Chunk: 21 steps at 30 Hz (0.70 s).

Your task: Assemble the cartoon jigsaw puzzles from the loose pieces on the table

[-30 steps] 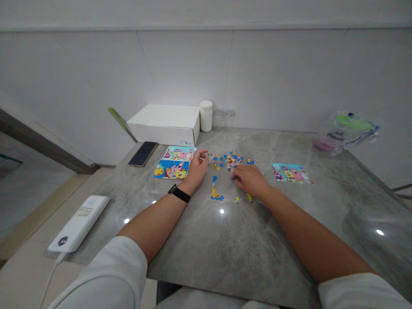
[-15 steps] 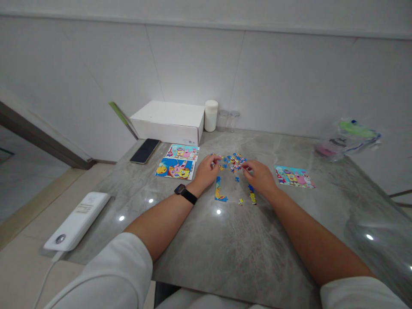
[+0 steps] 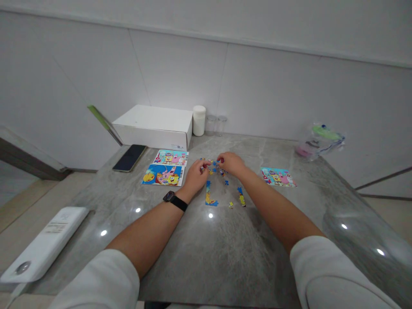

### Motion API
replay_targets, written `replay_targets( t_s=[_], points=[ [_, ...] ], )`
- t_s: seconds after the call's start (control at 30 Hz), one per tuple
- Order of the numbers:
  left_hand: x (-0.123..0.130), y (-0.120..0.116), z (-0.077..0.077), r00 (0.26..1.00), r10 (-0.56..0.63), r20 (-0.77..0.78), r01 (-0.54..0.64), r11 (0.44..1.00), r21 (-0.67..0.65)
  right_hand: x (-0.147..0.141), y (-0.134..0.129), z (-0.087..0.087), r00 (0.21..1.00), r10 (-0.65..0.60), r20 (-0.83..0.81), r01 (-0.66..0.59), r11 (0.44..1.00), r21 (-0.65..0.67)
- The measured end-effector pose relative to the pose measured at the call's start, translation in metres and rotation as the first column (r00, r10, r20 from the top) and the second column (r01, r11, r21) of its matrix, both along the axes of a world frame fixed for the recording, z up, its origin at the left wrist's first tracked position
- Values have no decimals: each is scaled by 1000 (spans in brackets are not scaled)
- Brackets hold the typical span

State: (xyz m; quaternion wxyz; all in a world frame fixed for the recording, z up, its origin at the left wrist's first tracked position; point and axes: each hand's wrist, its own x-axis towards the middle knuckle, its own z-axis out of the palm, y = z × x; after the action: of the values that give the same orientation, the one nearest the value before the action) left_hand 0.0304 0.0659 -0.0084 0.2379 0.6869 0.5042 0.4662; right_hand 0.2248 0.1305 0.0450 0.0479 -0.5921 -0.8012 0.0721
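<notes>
My left hand [image 3: 197,175], with a black watch on its wrist, rests at the left side of a pile of small jigsaw pieces [image 3: 213,171]. Its fingers are curled, and whatever is between them is too small to make out. Over the pile's back right part, my right hand [image 3: 231,163] has its fingertips pinched together among the pieces. Nearer to me lie a joined L-shaped strip [image 3: 208,197] and a short joined strip [image 3: 241,197]. Between them are a loose yellow piece [image 3: 231,205] and a loose blue piece [image 3: 226,183].
Picture cards [image 3: 165,174] lie left of the pile, another card [image 3: 278,177] right. Behind stand a white box [image 3: 151,128], a white bottle [image 3: 199,121] and two clear jars. A phone [image 3: 129,158], power bank [image 3: 48,240] and plastic bag [image 3: 318,143] are farther out.
My right hand has moved left over the pile, closer to my left hand, and hides more pieces. The whole view has shifted, so the tabletop things appear farther left.
</notes>
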Motion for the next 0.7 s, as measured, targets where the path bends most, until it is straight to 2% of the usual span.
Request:
replay_targets(
  t_s=[0.13,0.3,0.53,0.7],
  points=[
    [-1,0,3,1000,23,2,-23,999,-41,-17,11,-4,994,-2,114,2,1000,1],
    [0,-1,6,1000,27,7,-27,998,-54,-19,19,-8,992,23,126,-20,1000,-22],
    [1,-3,8,1000,23,-9,-23,998,-56,-16,28,-17,999,42,24,-40,997,-70],
    [0,-3,10,999,30,-40,-33,997,-71,-1,21,-4,987,57,-151,-73,992,-102]
  ],
)
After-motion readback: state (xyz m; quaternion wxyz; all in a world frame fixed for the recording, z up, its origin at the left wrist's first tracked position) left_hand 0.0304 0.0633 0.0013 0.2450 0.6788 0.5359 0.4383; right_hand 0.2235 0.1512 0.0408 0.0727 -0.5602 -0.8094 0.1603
